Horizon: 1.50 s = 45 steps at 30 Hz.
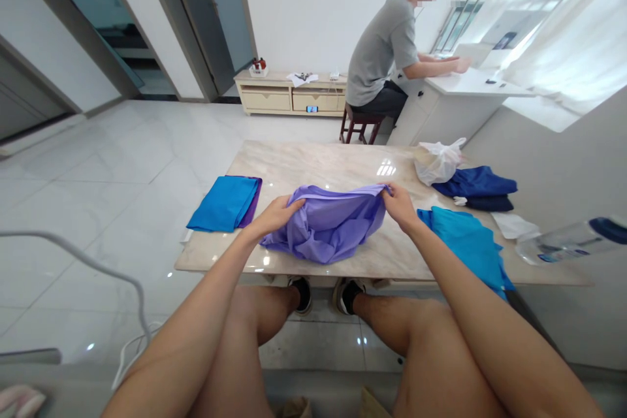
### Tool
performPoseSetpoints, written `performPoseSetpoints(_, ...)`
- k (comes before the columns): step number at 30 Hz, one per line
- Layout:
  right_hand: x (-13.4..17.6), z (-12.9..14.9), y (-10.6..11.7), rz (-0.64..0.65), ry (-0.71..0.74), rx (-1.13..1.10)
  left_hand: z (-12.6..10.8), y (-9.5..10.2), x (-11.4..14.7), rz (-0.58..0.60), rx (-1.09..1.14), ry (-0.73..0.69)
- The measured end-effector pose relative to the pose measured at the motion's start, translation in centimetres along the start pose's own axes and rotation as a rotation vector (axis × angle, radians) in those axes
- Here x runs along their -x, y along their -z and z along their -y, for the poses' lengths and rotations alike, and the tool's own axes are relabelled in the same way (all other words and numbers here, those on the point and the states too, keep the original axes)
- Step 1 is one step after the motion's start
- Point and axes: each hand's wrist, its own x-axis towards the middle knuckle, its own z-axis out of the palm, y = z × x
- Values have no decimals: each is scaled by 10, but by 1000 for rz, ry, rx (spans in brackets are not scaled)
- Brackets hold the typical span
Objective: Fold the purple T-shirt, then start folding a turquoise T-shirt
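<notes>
A crumpled light purple cloth (pixel 326 225) lies partly on the marble-topped table (pixel 318 160), its upper edge raised and stretched between my hands. My left hand (pixel 279 214) pinches that edge at its left end, thumb on top. At the right end, my right hand (pixel 399 204) grips the corner between thumb and fingers. Left of the purple cloth rests a folded blue cloth (pixel 223 202) over a darker purple cloth (pixel 255 202). Near my right forearm sits a loosely folded turquoise cloth (pixel 465 238) that overhangs the front edge.
Towards the right are dark blue cloths (pixel 482 181), a white plastic bag (pixel 439 162) and a clear bottle (pixel 571 241) with a blue cap. Beyond the table, a person in a grey shirt (pixel 385 46) sits at a white desk (pixel 470 83). A low cabinet (pixel 267 99) stands against the wall.
</notes>
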Motion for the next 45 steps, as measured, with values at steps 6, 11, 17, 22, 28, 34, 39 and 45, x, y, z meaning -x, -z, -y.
performPoseSetpoints(6,7,15,21,307,-176,-295,-31,5,18,231,511,169)
performPoseSetpoints(11,13,29,36,104,-51,-54,-31,-5,-3,-242,630,168)
performPoseSetpoints(17,15,46,33,-68,123,63,-29,-24,-21,-518,640,84)
performPoseSetpoints(22,20,61,18,-38,48,-184,-50,-22,-10,-453,892,166)
performPoseSetpoints(28,31,70,4,312,-1,-344,-51,-16,-13,-601,877,199)
performPoseSetpoints(34,25,56,16,177,215,74,-52,-17,-18,-513,842,107)
performPoseSetpoints(39,17,33,33,-99,282,189,-57,-6,-6,-427,716,-72)
performPoseSetpoints(45,16,2,50,-90,87,187,-10,21,11,-29,-28,16)
